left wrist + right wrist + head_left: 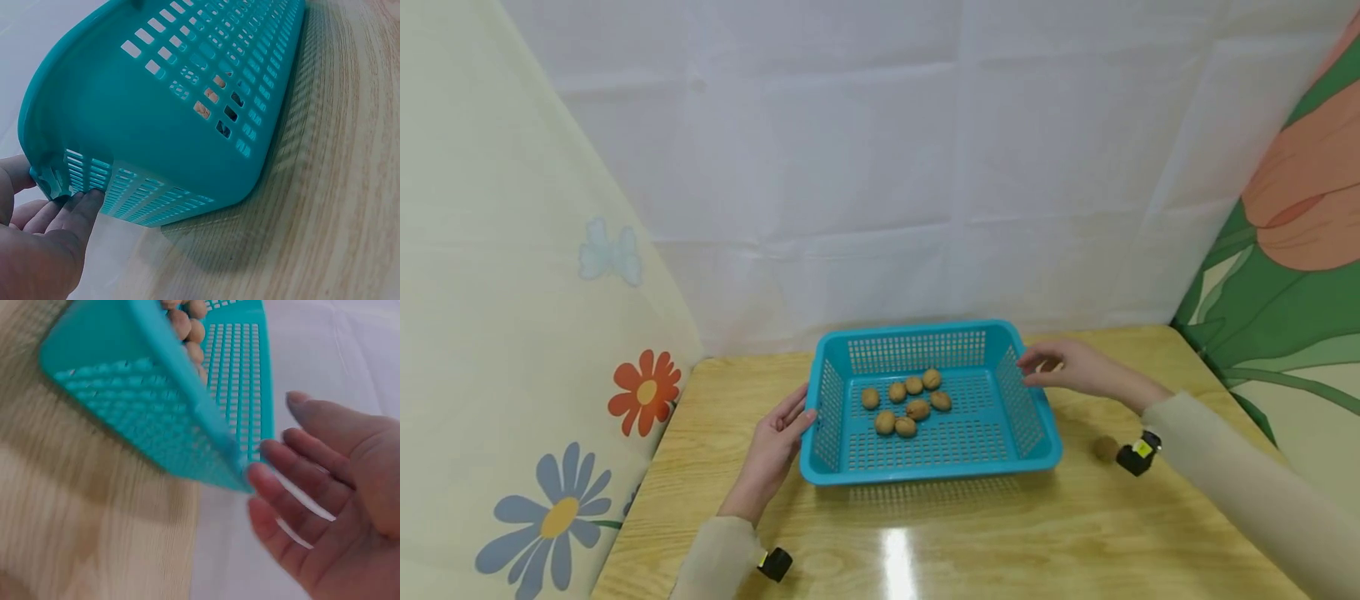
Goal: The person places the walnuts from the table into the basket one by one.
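A blue plastic basket with a slotted mesh holds several walnuts, loosely grouped on its floor. At its left end my left hand grips the rim, thumb over the edge and fingers against the outer wall, as the left wrist view also shows. My right hand is at the opposite end with its fingers spread and slightly bent. In the right wrist view, its fingertips are beside the basket's rim, and the thumb stands apart from it. Whether a fingertip touches the rim, I cannot tell.
One loose walnut lies on the wooden table, right of the basket and near the right wrist. A white sheet hangs behind the table. Flower-patterned cloths flank it on the left and right.
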`<state>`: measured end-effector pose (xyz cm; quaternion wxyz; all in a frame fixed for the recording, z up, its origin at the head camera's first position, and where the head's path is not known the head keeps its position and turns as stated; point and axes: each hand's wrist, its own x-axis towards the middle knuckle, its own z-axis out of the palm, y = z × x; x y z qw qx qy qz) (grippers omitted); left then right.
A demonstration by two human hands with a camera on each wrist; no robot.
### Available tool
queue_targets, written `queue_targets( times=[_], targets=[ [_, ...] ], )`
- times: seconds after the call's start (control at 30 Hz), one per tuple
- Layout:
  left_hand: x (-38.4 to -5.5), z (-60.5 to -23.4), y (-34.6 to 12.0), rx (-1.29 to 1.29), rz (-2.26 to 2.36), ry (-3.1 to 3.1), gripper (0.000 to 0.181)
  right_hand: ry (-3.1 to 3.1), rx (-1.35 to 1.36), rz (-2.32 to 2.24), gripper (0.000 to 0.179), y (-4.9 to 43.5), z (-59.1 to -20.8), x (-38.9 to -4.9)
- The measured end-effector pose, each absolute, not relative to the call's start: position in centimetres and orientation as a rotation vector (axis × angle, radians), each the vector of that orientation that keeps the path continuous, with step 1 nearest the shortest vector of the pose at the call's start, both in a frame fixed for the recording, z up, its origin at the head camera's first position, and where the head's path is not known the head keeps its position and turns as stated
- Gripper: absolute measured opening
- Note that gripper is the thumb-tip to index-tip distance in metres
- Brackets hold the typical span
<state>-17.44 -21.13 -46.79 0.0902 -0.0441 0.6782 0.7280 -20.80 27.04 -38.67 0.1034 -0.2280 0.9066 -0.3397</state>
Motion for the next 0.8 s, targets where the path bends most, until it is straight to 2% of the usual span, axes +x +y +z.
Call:
queue_targets(
  times=[0.43,0.8],
  targets=[
    [-17.3,-46.9,-21.2,-0.127,2.155,2.014,0.061,2.778,-0.618,-0.943,0.028,32.7,-40.9,-16.1],
    [-17.3,-46.8,-21.2,-0.12,2.161,2.015,0.06,2.831,-0.425,-0.777,0.041,35.6,-45.6,-13.6]
  ],
)
